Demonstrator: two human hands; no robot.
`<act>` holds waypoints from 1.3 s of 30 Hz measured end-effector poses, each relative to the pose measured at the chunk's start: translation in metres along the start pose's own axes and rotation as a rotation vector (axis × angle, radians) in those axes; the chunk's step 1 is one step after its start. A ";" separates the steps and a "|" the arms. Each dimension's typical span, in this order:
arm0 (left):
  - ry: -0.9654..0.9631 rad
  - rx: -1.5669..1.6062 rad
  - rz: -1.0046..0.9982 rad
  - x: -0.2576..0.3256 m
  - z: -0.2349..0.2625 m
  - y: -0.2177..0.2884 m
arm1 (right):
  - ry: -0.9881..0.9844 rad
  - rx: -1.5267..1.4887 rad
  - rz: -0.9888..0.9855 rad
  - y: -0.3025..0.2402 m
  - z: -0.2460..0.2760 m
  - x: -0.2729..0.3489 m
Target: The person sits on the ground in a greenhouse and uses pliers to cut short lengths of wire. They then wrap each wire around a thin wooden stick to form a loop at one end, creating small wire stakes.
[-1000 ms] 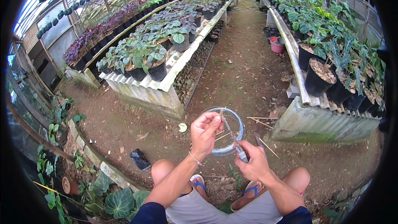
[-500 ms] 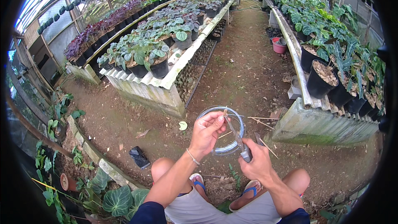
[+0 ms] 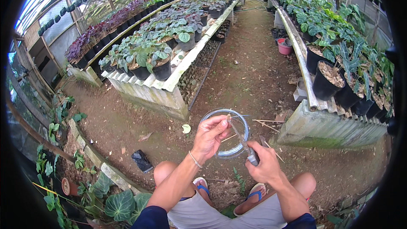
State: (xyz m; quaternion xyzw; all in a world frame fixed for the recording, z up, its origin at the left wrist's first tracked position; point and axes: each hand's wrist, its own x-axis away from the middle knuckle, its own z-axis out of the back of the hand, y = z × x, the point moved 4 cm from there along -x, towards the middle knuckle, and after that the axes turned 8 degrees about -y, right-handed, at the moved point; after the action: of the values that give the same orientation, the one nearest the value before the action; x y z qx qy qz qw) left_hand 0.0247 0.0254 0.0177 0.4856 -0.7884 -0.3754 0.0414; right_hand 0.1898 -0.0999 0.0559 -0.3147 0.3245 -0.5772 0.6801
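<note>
The left hand (image 3: 209, 136) is raised in front of the knees, thumb and fingertips pinched around a short tan stick (image 3: 229, 118), whose end pokes up just past the thumb; the right hand (image 3: 265, 161) is closed around the grey handle of a slender metal hand tool (image 3: 240, 137) – whether knife or pliers I cannot tell – and the tool slants up and leftward, its tip at the stick, though contact is too small to make out; a thin wire end (image 3: 242, 115) juts out to the right beside the stick.

Below the hands, a coil of silvery-blue wire (image 3: 232, 153) lies on the dirt floor (image 3: 237, 76), partly hidden by the left hand and the tool; right of it lie thin bamboo sticks (image 3: 266, 124) and a dark flat blade-like piece (image 3: 263, 141); to the left are a crumpled black plastic bag (image 3: 142, 161) and a pale green leaf (image 3: 186, 129).

The person's feet wear blue-strapped flip-flops (image 3: 256, 193); ahead, corrugated-topped benches (image 3: 146, 96) flank the aisle, bearing leafy plants in black pots (image 3: 162, 71); a pinkish-red pot (image 3: 284, 48) stands on the ground near the right-hand bench.
</note>
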 end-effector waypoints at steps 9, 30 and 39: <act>-0.024 0.039 0.003 0.000 0.000 0.000 | 0.014 -0.035 0.029 0.003 -0.003 0.000; -0.039 0.051 -0.033 0.005 -0.012 0.009 | -0.166 -0.254 -0.047 0.014 -0.010 0.000; -0.147 0.041 -0.116 0.003 -0.010 0.010 | -0.334 -0.623 -0.137 0.019 -0.023 0.007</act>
State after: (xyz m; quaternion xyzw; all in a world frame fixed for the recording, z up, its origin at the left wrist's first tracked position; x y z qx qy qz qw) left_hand 0.0203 0.0204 0.0301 0.5024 -0.7674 -0.3954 -0.0482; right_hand 0.1835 -0.1055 0.0270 -0.6177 0.3475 -0.4354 0.5551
